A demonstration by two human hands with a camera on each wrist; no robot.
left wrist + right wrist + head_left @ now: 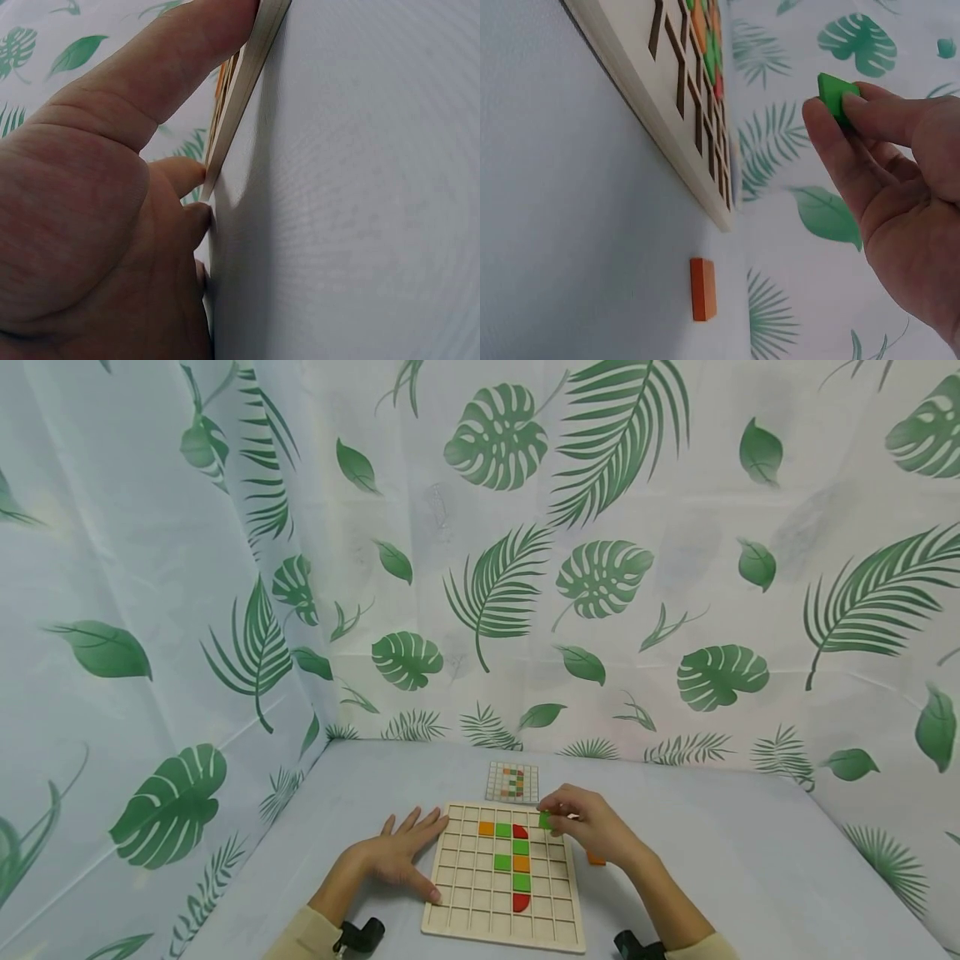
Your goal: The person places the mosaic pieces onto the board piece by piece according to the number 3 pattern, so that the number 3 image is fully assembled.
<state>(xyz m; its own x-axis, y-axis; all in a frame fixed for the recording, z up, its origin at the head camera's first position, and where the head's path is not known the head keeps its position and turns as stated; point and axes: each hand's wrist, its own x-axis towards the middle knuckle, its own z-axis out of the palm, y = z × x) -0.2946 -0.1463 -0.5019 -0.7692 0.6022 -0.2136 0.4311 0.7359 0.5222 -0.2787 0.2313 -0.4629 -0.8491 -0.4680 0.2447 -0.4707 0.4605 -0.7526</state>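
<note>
A square wooden grid board (480,918) lies on the table, with several green, orange and red tiles set in its cells. My right hand (592,822) pinches a green square tile (835,96) between thumb and fingers, above the board's far right corner. In the right wrist view the tile is apart from the board. The left hand (397,858) lies with spread fingers at the board's left edge. Its thumb (187,60) touches the board's side in the left wrist view. An orange tile (703,289) rests on the table beside the board's right edge, partly behind the right hand in the head view.
A small pattern card (512,782) with a printed grid of coloured squares lies just beyond the board's far edge. Leaf-printed white curtains (510,610) stand behind and to the left of the pale table (712,843).
</note>
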